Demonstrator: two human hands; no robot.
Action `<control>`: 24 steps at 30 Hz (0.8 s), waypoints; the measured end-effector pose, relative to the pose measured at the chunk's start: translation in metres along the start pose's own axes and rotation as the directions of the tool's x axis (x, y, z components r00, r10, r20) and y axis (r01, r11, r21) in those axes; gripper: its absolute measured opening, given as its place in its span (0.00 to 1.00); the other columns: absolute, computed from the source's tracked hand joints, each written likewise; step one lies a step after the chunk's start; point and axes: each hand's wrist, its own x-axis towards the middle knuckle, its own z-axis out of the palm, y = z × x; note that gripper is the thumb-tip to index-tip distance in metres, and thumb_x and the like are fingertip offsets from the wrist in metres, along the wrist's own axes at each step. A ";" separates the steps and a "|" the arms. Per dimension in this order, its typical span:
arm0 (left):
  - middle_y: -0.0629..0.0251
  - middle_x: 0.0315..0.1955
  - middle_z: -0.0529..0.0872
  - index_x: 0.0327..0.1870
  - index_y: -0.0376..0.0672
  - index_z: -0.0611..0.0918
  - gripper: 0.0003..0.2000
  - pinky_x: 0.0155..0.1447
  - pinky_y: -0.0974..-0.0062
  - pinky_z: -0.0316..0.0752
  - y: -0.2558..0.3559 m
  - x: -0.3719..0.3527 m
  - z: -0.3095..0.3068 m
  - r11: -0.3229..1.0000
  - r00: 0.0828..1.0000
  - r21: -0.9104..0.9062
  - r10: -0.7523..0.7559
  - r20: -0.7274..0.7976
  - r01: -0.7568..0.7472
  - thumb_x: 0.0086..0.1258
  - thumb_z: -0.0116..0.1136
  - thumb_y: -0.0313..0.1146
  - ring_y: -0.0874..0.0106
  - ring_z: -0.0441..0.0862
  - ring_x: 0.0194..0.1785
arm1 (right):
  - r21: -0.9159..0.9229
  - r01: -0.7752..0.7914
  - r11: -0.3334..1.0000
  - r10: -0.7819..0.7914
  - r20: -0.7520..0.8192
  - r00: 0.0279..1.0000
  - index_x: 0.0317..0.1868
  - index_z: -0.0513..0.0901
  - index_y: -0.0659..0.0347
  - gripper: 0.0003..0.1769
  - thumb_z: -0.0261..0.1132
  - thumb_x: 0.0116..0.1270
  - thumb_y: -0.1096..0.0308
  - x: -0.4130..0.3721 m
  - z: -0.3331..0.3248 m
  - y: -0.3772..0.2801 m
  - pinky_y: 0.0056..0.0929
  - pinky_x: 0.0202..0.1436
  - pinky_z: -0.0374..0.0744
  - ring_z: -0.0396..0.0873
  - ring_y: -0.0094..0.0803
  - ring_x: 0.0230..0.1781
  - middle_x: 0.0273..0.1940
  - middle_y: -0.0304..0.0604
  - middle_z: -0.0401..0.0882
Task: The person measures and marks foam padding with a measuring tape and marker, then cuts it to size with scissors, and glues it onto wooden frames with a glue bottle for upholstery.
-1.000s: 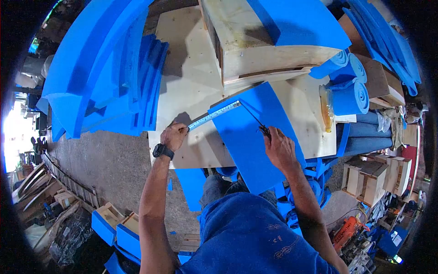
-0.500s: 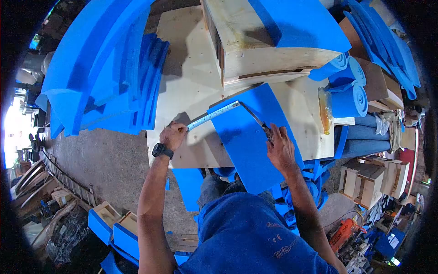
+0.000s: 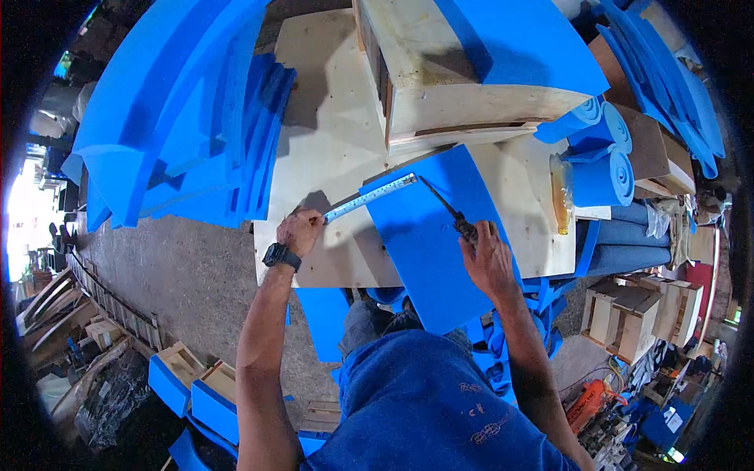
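Note:
My left hand (image 3: 301,232), a watch at its wrist, is closed on the near end of a tape measure (image 3: 367,198). The extended tape runs up to the right, its far end lying over a flat blue foam piece (image 3: 432,251). My right hand (image 3: 488,261) is wrapped round the dark handle of a long thin knife (image 3: 441,198). The blade points up and left over the foam, its tip close to the tape's far end. That foam rests on a pale plywood board (image 3: 338,259) and overhangs the near edge. My fingers hide the tape's near end.
A foam-topped wooden frame (image 3: 448,106) stands at the board's far side. Stacked blue foam (image 3: 181,149) is at left, with foam rolls (image 3: 609,177) and a bottle of amber liquid (image 3: 561,196) at right. Wooden boxes (image 3: 620,314) stand lower right; a ladder (image 3: 110,294) lies lower left.
The knife blade has shifted slightly, its tip now a little right of the tape's end. My left hand still holds the tape in nearly the same place.

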 end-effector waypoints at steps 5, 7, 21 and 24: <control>0.58 0.42 0.89 0.42 0.49 0.90 0.09 0.50 0.55 0.81 0.006 0.000 -0.003 0.998 0.999 0.056 -0.023 0.049 0.020 0.72 0.62 0.41 0.54 0.87 0.46 | 0.084 0.029 0.996 -0.028 -0.019 0.999 0.53 0.77 0.62 0.14 0.60 0.78 0.61 0.008 -0.020 -0.024 0.58 0.38 0.81 0.85 0.59 0.39 0.42 0.58 0.85; 0.58 0.40 0.89 0.42 0.50 0.90 0.09 0.49 0.55 0.81 0.006 -0.003 -0.004 0.998 0.999 0.055 -0.022 0.038 0.020 0.72 0.62 0.42 0.53 0.87 0.45 | 0.065 0.051 0.997 -0.050 -0.021 0.999 0.55 0.78 0.62 0.14 0.60 0.79 0.61 0.010 -0.026 -0.033 0.56 0.39 0.82 0.86 0.58 0.38 0.40 0.57 0.87; 0.57 0.42 0.90 0.41 0.53 0.91 0.10 0.49 0.55 0.83 0.009 -0.004 -0.001 0.997 0.997 0.041 -0.071 0.005 0.071 0.70 0.62 0.44 0.52 0.88 0.44 | 0.093 0.059 0.994 -0.045 -0.141 0.989 0.51 0.81 0.61 0.13 0.65 0.75 0.61 0.007 -0.028 -0.009 0.52 0.35 0.83 0.85 0.59 0.34 0.40 0.56 0.87; 0.57 0.40 0.89 0.41 0.53 0.91 0.10 0.48 0.55 0.83 0.007 -0.005 0.000 0.999 0.999 0.047 -0.001 -0.037 0.003 0.70 0.62 0.44 0.52 0.88 0.43 | 0.061 0.076 0.995 -0.071 -0.078 0.994 0.49 0.79 0.60 0.12 0.64 0.76 0.61 0.014 -0.017 -0.018 0.52 0.34 0.84 0.85 0.58 0.33 0.38 0.55 0.86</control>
